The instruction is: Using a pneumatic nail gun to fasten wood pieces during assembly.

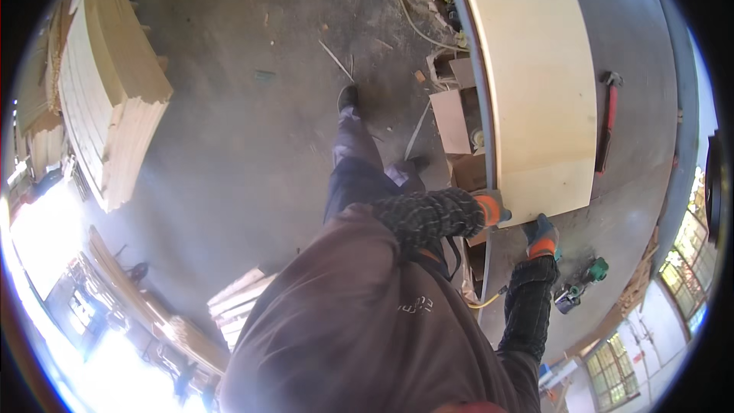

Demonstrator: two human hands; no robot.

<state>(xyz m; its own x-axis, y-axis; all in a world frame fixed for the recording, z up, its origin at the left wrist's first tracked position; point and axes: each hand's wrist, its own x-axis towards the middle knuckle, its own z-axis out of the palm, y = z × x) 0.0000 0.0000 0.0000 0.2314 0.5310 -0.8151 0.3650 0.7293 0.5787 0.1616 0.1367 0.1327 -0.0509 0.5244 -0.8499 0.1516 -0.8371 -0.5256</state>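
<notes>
A long pale wooden board [539, 92] lies along the near side of a grey worktable. My left hand [492, 206], in a grey glove with an orange cuff, is closed around the board's near left corner. At the middle of the same near end, my right hand [541, 235], gloved alike, grips the edge with a finger or thumb at the top; its other fingers are partly hidden. A hammer [610, 115] with a red handle lies on the table right of the board. A green and dark power tool [582, 285] sits right of my right hand.
The worktable [634, 53] has a metal rim. Under its left edge stand open cardboard boxes [451, 122] and scraps. Stacks of wooden boards [115, 92] stand at the left, with more wood [241, 298] lower down. A thin strip [336, 60] lies on the floor.
</notes>
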